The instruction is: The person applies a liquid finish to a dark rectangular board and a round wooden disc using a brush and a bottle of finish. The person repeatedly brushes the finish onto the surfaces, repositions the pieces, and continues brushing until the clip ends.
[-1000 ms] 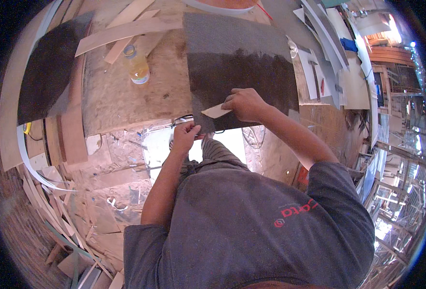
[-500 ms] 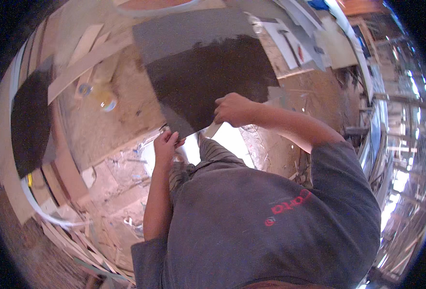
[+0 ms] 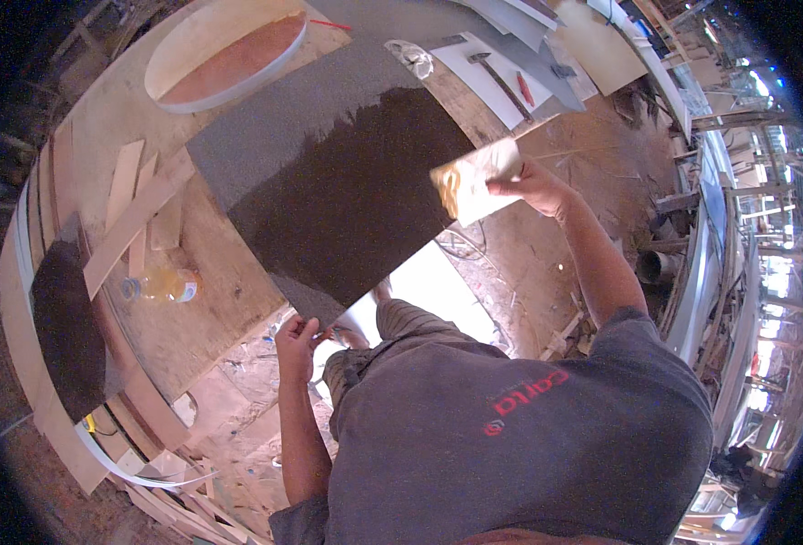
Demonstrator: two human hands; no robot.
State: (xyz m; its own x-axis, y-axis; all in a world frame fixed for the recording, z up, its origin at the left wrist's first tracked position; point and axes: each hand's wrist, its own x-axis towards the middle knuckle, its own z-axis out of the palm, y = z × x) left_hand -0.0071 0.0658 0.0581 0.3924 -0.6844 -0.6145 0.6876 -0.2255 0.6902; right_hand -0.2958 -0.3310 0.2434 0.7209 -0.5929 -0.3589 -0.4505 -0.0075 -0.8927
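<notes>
A large grey sheet [image 3: 265, 113] lies on the workbench, a wet-looking dark brown coating [image 3: 356, 182] spread over much of it. At the sheet's near corner, my left hand [image 3: 298, 343] is closed with fingers and thumb pinching the edge. My right hand [image 3: 538, 188] grips a thin, pale, flat piece [image 3: 490, 173] like a spreader card. An amber, sticky-looking smear covers the card's left end, which overlaps the sheet's right edge. Whether the card touches the sheet, I cannot tell.
On the bench [image 3: 210, 263] lie a plastic bottle of amber liquid [image 3: 169, 285] and wooden strips [image 3: 138, 218]. An oval form [image 3: 229, 82] stands at the back left. A hammer [image 3: 501, 84] and a red-handled tool [image 3: 524, 89] rest on white sheet at the far right. Scraps litter the floor.
My right hand has moved right from the sheet's near edge, and the card has turned to show its smeared face. My left hand still pinches the corner. The whole view has shifted.
</notes>
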